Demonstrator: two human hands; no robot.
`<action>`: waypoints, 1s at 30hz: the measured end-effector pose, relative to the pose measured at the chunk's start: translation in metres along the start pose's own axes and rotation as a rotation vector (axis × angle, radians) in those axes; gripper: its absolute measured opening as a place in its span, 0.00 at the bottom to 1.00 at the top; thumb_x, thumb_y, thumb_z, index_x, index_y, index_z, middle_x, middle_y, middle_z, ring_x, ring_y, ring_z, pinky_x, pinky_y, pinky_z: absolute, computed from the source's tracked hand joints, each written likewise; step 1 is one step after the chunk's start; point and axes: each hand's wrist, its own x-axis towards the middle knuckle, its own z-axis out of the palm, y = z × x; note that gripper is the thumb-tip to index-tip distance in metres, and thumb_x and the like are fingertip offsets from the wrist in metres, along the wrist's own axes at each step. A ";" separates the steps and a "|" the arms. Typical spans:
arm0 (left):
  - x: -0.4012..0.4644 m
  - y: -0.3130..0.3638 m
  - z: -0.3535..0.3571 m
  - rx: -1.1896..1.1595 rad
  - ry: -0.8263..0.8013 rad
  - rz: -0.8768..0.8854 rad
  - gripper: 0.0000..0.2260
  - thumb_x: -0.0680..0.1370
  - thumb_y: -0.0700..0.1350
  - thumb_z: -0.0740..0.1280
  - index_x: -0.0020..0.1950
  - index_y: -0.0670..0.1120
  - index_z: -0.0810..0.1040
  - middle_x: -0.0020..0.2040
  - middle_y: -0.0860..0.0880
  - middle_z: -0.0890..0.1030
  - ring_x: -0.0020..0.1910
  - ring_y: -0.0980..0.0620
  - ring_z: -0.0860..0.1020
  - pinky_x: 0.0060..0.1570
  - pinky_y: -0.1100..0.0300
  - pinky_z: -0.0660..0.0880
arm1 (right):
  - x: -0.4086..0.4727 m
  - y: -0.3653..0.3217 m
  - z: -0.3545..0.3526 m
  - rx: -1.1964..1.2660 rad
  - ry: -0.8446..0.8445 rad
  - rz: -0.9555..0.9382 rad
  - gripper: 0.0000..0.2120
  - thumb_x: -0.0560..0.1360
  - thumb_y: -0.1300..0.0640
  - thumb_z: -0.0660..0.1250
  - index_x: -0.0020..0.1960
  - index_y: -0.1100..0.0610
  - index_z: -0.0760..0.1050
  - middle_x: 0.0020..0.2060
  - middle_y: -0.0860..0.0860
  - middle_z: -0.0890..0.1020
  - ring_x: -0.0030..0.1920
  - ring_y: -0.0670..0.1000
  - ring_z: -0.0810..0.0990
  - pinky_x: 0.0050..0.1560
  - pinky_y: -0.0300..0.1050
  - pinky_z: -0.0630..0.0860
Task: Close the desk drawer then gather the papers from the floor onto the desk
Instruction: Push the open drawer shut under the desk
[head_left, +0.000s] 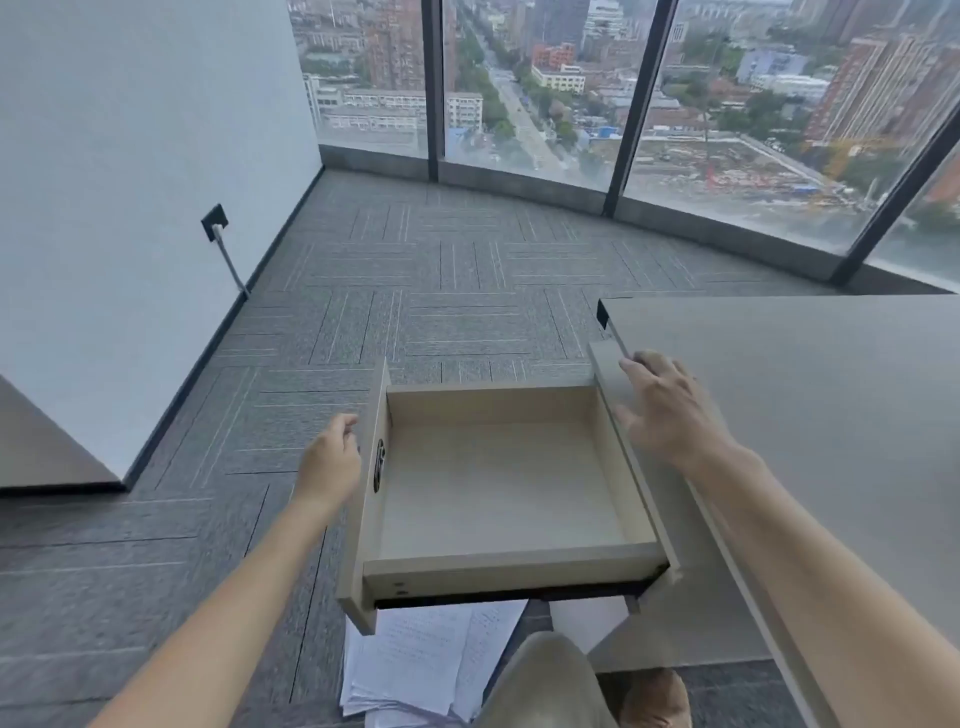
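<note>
A pale wooden drawer (498, 493) stands pulled far out to the left of the grey desk (810, 395), empty inside. My left hand (332, 457) is against the outer face of the drawer front (366, 499), fingers curled, near its lock. My right hand (665, 405) rests flat with spread fingers on the desk's edge beside the drawer's inner end. White printed papers (415, 660) lie in a loose pile on the carpet under the drawer, partly hidden by it and by my knee.
Grey patterned carpet (415, 291) stretches to floor-to-ceiling windows (545, 104). A white wall (130, 182) with a black socket and cable stands at left. Another desk corner (47, 447) juts in at the left edge. My knee (545, 686) and shoe are at the bottom.
</note>
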 end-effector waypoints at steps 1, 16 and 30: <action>0.004 -0.003 0.002 -0.026 -0.008 -0.047 0.15 0.81 0.36 0.56 0.66 0.38 0.74 0.64 0.40 0.78 0.64 0.41 0.76 0.60 0.51 0.71 | 0.002 0.004 -0.001 0.027 -0.012 -0.007 0.28 0.75 0.52 0.68 0.73 0.58 0.68 0.72 0.54 0.70 0.73 0.58 0.67 0.70 0.52 0.65; 0.027 -0.016 0.042 -0.396 -0.086 -0.371 0.08 0.78 0.44 0.65 0.47 0.42 0.82 0.46 0.39 0.85 0.44 0.41 0.82 0.50 0.45 0.80 | 0.007 0.012 0.006 0.076 0.072 0.036 0.28 0.72 0.60 0.61 0.72 0.55 0.68 0.72 0.51 0.70 0.76 0.55 0.64 0.78 0.55 0.54; 0.001 0.068 0.118 -0.691 -0.298 -0.358 0.09 0.81 0.38 0.62 0.43 0.37 0.77 0.39 0.41 0.81 0.36 0.49 0.81 0.28 0.67 0.79 | 0.007 0.014 0.006 0.100 0.080 0.024 0.28 0.72 0.59 0.62 0.72 0.55 0.68 0.72 0.51 0.70 0.76 0.55 0.63 0.78 0.55 0.54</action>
